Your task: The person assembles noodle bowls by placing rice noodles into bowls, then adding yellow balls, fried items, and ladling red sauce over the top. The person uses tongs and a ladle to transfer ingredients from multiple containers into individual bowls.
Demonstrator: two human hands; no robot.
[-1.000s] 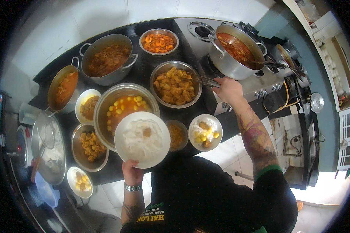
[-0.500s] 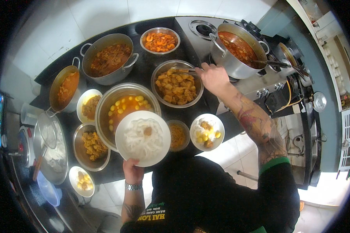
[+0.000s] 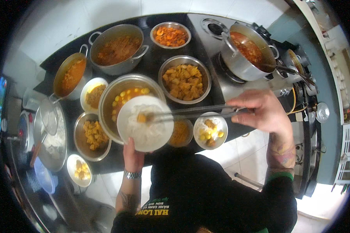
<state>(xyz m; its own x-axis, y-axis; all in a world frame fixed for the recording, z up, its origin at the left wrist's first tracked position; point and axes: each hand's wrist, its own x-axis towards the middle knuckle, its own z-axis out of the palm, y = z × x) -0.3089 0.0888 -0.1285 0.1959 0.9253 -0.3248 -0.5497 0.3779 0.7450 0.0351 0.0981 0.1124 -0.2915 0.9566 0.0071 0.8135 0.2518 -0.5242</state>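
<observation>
My left hand (image 3: 133,154) grips the near rim of a white bowl (image 3: 164,136), tilted a little. White noodles (image 3: 153,130) lie in it. My right hand (image 3: 257,111) holds long metal tongs (image 3: 200,112), blurred by motion, reaching left across the counter. At their tips, over the noodles, is a yellow-brown cooked piece (image 3: 143,117). The bowl overlaps the front of a large pot of orange broth (image 3: 119,97) with pale yellow round pieces. Behind the tongs stands a steel bowl of brown cooked chunks (image 3: 184,82).
A second white bowl (image 3: 210,131) with noodles and toppings stands below the tongs, beside a small tub (image 3: 181,131). Behind are a shrimp bowl (image 3: 170,35) and stew pot (image 3: 117,49); a soup pot (image 3: 248,50) is on the stove. A strainer (image 3: 49,117) lies left.
My right hand has moved from the steel bowl of chunks toward me, bringing a piece over the noodles. The white bowl has risen slightly in the picture, and the whole view has shifted a little.
</observation>
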